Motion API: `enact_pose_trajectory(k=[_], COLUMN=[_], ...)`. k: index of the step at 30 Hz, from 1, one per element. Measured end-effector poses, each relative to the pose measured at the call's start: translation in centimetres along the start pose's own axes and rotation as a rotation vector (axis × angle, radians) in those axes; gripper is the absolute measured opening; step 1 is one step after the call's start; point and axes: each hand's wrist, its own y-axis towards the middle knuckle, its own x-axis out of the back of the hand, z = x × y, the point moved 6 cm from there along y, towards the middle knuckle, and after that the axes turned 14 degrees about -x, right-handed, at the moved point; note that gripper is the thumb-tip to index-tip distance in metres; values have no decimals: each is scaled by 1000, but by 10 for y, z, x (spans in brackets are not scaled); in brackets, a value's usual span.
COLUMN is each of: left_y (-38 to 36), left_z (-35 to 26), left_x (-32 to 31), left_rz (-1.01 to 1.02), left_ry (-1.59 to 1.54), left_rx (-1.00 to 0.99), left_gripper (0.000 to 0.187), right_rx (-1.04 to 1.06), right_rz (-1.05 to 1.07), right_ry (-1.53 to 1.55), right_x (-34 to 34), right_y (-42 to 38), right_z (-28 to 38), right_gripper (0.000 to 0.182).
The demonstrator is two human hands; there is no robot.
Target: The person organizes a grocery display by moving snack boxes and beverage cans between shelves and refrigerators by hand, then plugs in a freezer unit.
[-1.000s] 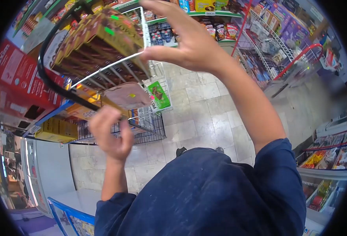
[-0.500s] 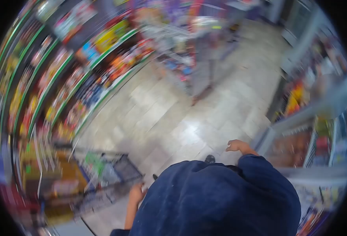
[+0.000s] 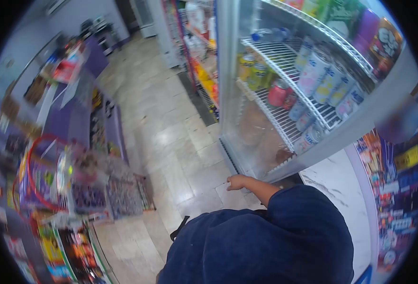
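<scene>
My right hand (image 3: 236,182) reaches forward over the tiled floor, low beside the bottom edge of a drinks cooler (image 3: 229,154). Its fingers are loosely bent, with a gap to the thumb, and nothing shows in them. Inside the cooler, white wire shelves (image 3: 308,106) carry tall light-coloured cans (image 3: 314,71), red cans (image 3: 278,92) and yellow-green cans (image 3: 257,75). The cooler's lower part looks misty, with brownish shapes behind it. My left hand is out of sight, and my dark blue shirt fills the bottom middle.
A wire display rack (image 3: 123,194) with small packs stands on the left, near a red hoop (image 3: 26,170). Behind it is a purple counter (image 3: 59,111). Snack shelves (image 3: 78,251) are at lower left, and hanging packets (image 3: 393,203) line the right. The tiled floor (image 3: 171,137) runs between.
The view has swung to the right, bringing the cooler to the front. My left hand has left the view. My right hand stays extended, now close by the cooler's base.
</scene>
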Motion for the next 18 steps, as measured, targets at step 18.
enact_pose_trajectory(k=[18], left_y=[536], left_z=[-329], left_x=[320], left_rz=[473], left_ry=[242], left_rx=[-845], left_gripper=[49], right_rx=[-614], right_rz=[-458], right_ry=[877], right_x=[20], right_y=[-83], right_z=[11], right_gripper=[64])
